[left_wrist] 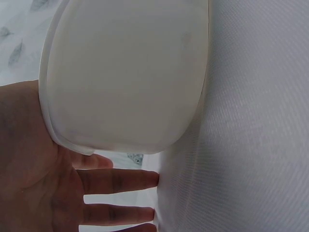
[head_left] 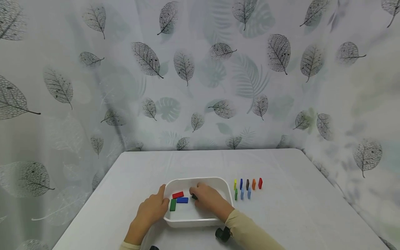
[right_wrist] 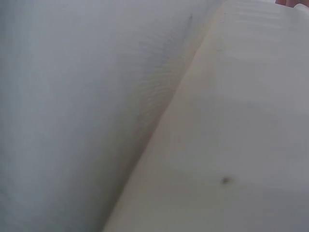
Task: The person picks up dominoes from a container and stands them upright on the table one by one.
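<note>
A white tray stands on the table, its outer wall filling much of both wrist views. My left hand rests against the tray's left end, with straight fingers reaching down to the tablecloth in the left wrist view. Inside the tray, my right hand pinches a dark green block, mostly hidden by the fingers. Left of it lie a red block, a blue block and a green block. The right wrist view hides the right hand's grip.
Right of the tray, several small blocks stand upright in two rows, among them a yellow block, an orange block and a light blue block. A white cloth covers the table. Leaf-patterned curtains surround it.
</note>
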`<state>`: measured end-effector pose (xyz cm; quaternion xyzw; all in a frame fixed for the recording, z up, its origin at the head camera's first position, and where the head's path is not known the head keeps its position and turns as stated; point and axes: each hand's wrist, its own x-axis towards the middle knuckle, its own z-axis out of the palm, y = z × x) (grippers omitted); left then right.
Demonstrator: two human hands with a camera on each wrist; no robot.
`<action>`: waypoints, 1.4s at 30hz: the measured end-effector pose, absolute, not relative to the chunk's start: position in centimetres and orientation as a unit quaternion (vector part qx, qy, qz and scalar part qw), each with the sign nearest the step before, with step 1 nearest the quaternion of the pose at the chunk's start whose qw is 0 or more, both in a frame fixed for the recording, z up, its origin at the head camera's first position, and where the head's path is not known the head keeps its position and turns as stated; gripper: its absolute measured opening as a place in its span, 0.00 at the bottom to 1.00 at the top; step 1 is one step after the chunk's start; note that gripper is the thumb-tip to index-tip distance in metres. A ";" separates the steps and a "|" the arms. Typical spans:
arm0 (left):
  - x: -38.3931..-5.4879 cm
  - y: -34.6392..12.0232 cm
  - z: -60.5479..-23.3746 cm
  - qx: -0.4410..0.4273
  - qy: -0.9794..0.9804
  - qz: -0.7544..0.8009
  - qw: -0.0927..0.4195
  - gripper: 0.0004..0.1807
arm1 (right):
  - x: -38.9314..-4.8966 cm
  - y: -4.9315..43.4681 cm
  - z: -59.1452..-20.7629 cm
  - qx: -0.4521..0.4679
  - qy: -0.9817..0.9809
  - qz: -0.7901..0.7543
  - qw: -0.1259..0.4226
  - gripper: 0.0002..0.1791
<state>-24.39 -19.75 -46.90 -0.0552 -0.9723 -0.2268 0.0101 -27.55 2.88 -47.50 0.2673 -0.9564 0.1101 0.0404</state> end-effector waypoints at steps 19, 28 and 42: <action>-24.3 -19.8 -46.6 -0.057 -0.973 -0.225 0.006 0.33 | -27.9 2.9 -47.8 0.279 -0.950 0.127 0.053 0.14; -24.3 -19.8 -46.6 -0.061 -0.972 -0.227 0.017 0.32 | -28.0 3.0 -47.6 0.275 -0.949 0.148 0.038 0.14; -24.4 -19.9 -46.8 -0.059 -0.973 -0.223 0.012 0.33 | -27.8 2.8 -47.4 0.256 -0.949 0.186 -0.008 0.13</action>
